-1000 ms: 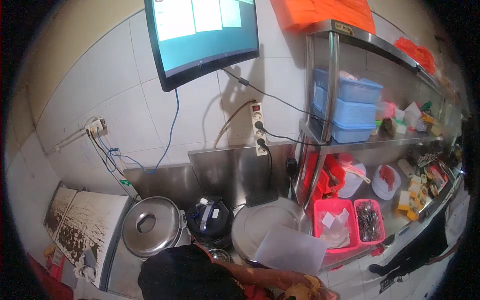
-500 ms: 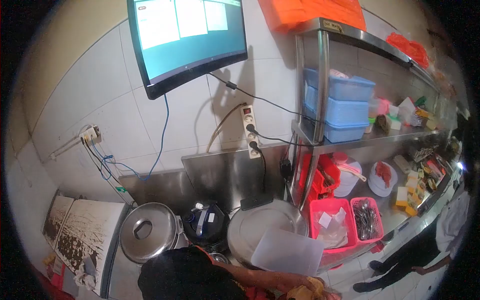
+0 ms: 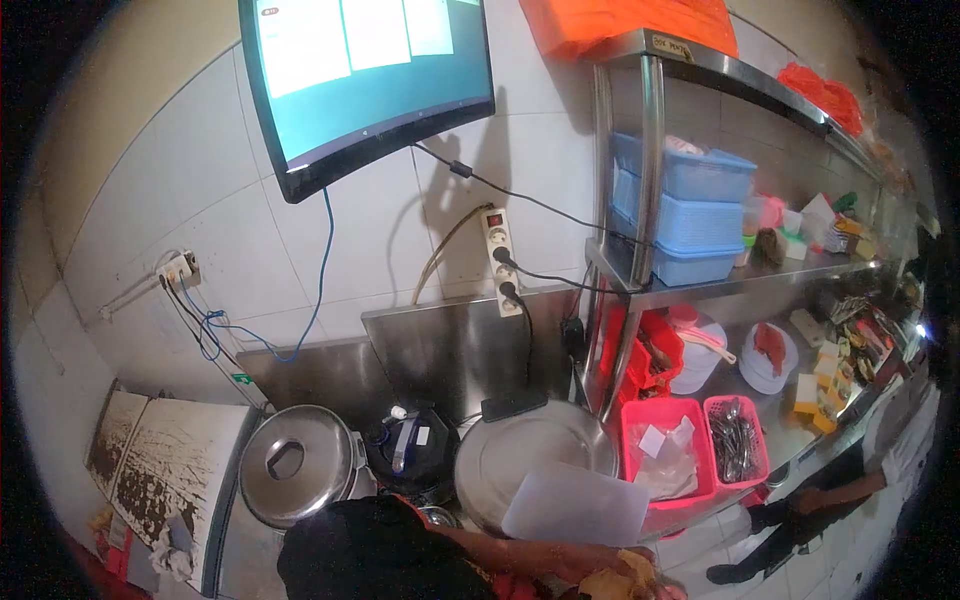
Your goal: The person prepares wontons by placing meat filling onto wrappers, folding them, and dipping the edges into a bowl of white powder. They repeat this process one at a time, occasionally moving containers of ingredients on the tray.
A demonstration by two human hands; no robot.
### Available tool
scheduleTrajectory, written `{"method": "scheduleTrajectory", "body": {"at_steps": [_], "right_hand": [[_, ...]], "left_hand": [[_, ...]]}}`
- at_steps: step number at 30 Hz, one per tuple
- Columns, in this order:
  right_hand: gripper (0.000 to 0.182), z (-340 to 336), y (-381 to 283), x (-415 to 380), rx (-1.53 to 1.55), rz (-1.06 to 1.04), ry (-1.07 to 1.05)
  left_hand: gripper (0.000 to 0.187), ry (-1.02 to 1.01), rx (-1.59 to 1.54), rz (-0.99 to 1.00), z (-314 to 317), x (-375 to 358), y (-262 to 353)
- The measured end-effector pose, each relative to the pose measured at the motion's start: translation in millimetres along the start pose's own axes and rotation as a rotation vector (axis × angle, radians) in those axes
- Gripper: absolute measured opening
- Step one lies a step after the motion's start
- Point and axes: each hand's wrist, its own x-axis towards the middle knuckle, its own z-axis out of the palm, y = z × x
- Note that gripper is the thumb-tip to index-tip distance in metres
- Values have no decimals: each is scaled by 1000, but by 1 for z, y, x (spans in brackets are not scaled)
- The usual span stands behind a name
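My left forearm, in a black sleeve, crosses the bottom edge toward the right. My left hand (image 3: 642,572) is at its end, partly cut off by the frame, with its fingers bent around a tan, crumpled-looking thing (image 3: 606,583) whose kind I cannot make out. Just beyond the forearm, a translucent plastic sheet or lid (image 3: 575,505) lies over the front of a large round metal lid (image 3: 505,450). My right hand does not show clearly anywhere.
A domed steel lid (image 3: 300,450) and a black container (image 3: 425,465) stand at left. Pink baskets (image 3: 630,455) with plastic bags and cutlery are beside the steel shelf (image 3: 640,200). A monitor (image 3: 370,90) hangs above. Another person (image 3: 790,520) stands at right.
The other person at right has shifted, and that person's hand is now higher and farther left. My left hand stays in nearly the same place with the tan thing.
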Motion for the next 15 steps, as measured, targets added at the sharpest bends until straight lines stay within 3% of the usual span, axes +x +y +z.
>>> {"method": "scheduleTrajectory", "body": {"at_steps": [2, 9, 11, 15], "right_hand": [[22, 27, -18, -19, -178, -560, 220], [18, 15, -27, -6, -38, -258, 114], [16, 24, -44, -7, -298, -634, 154], [17, 39, -82, -25, -320, -563, 223]], "left_hand": [[46, -12, -4, 7, 2, -3, 4], [47, -58, -39, 37, 7, -4, 10], [47, -74, -52, 47, 9, -6, 11], [47, -109, -85, 59, 16, -1, 11]]}}
